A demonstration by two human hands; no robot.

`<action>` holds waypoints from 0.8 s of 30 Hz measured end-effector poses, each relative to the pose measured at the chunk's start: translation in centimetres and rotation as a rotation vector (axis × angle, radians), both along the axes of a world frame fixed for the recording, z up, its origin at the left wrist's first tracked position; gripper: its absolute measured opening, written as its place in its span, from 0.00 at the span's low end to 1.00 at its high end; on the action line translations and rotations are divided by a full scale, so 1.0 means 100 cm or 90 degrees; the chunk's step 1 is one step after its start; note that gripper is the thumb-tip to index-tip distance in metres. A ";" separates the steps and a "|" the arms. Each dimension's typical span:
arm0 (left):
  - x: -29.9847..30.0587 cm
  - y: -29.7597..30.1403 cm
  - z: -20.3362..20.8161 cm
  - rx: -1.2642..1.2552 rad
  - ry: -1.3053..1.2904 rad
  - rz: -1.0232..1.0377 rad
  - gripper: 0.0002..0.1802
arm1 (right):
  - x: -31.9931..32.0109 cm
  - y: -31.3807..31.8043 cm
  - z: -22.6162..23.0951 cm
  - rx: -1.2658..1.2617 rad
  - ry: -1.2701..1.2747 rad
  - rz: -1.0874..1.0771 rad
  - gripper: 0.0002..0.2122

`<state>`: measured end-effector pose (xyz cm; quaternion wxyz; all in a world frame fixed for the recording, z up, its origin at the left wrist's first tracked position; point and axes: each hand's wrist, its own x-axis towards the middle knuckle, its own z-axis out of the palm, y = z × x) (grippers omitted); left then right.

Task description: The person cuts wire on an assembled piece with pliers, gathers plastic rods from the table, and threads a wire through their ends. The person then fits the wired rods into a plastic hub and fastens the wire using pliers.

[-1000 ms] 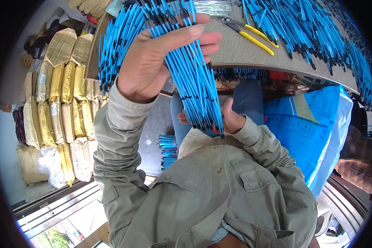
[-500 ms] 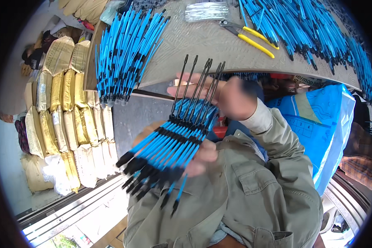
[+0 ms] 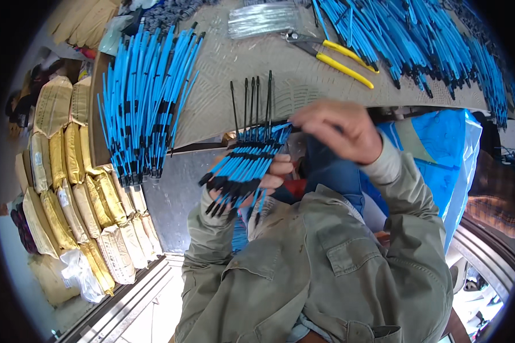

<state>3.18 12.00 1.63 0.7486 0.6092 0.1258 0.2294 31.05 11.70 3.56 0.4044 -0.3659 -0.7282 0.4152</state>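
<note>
My left hand (image 3: 277,171) is wrapped around a fanned bundle of blue rods (image 3: 250,153) in front of my body. The rods have black bands and black lower ends, and several thin black stems point up from the top. My left palm and thumb are mostly hidden behind the bundle. Just to the right, my right hand (image 3: 343,128) hovers with its fingers stretched toward the upper right corner of the bundle. No object shows between its fingers, and I cannot tell whether the fingertips touch a rod.
The worktable (image 3: 212,97) holds a pile of blue rods (image 3: 146,103) at left and a bigger heap (image 3: 406,46) at right. Yellow-handled pliers (image 3: 343,63) lie beside clear plastic strips (image 3: 263,20). Stacked sacks (image 3: 68,188) stand left, a blue bag (image 3: 440,160) right.
My right hand has moved away from behind the black stems to the right side of the bundle. The bundle, still in my left hand, sits farther from my body and appears smaller.
</note>
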 end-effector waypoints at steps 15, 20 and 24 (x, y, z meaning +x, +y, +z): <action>0.007 0.010 0.006 0.117 -0.355 0.039 0.13 | -0.053 -0.023 -0.067 0.243 -0.153 -0.077 0.13; 0.003 0.022 0.013 0.211 -0.252 0.025 0.10 | -0.036 -0.025 -0.051 0.240 -0.204 -0.138 0.13; -0.016 0.007 0.008 0.212 -0.155 0.158 0.12 | -0.018 -0.010 -0.016 0.343 -0.351 -0.130 0.15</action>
